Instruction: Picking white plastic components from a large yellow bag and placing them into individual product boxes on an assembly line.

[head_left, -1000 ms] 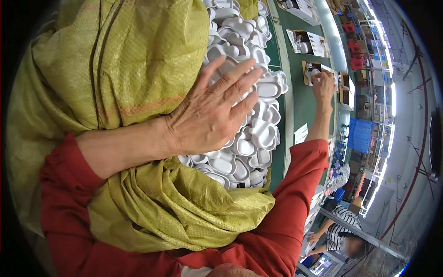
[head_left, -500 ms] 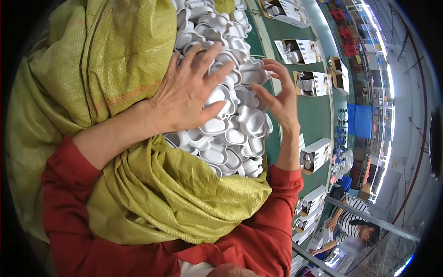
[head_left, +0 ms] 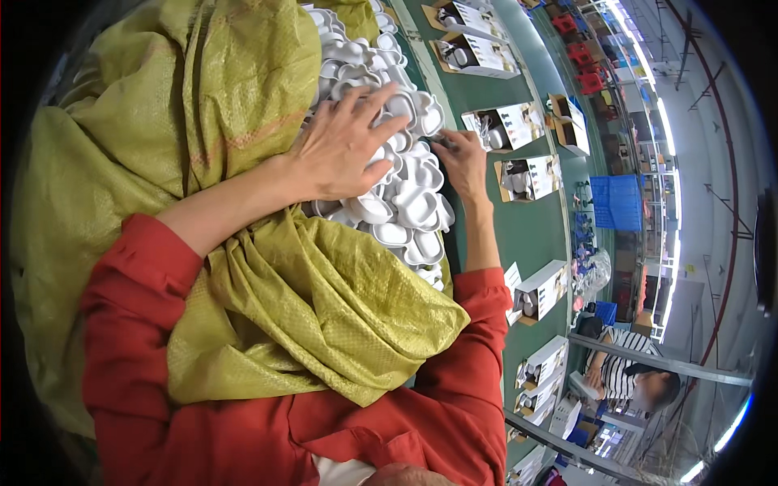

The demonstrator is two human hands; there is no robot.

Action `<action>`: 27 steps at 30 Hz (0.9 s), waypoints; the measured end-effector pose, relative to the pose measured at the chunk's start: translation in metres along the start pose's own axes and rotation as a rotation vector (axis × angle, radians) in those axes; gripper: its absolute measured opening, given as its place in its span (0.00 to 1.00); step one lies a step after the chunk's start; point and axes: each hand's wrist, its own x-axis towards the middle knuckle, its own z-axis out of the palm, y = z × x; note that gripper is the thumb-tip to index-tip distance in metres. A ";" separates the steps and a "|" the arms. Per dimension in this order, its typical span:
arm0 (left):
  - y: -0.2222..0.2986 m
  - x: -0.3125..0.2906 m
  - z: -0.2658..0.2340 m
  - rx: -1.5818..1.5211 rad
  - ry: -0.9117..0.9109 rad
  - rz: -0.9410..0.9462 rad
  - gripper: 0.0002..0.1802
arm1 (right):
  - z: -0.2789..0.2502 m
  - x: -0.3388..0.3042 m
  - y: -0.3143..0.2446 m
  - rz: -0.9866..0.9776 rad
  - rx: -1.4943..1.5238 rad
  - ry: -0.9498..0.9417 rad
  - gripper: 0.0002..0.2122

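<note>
A heap of white moulded plastic shells (head_left: 416,209) with wavy rims fills the mouth of a yellow-green woven sack (head_left: 324,304). My left hand (head_left: 340,150) rests on the heap, palm down with its fingers spread, holding nothing that I can see. At the heap's right edge, my right hand (head_left: 464,164) has its fingers curled and thumb drawn in. Whatever is between those fingertips, if anything, is too small or hidden to make out. A pale shell (head_left: 425,113) lies just beside them.
Right of the sack runs a green conveyor surface (head_left: 478,85) carrying several open white cartons (head_left: 510,125) with white devices inside. Beyond it are a blue crate (head_left: 616,202) and red stools (head_left: 579,55). A person in a striped shirt (head_left: 620,373) works at the lower right, near a metal rail (head_left: 660,356).
My right hand has gone from open fingers to curled ones and come slightly left. The left hand stays spread on the heap. Cartons have shifted down along the belt, and the view has tilted a little.
</note>
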 end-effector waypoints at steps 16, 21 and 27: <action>0.019 -0.003 -0.001 -0.128 -0.190 0.221 0.28 | -0.071 -0.049 0.065 0.281 -0.533 0.258 0.12; 0.020 0.009 -0.003 -0.117 -0.189 0.214 0.27 | -0.085 -0.056 0.068 0.333 -0.734 0.484 0.13; 0.018 0.025 0.007 0.122 -0.109 0.140 0.30 | -0.052 -0.052 -0.016 -0.107 0.099 -0.079 0.19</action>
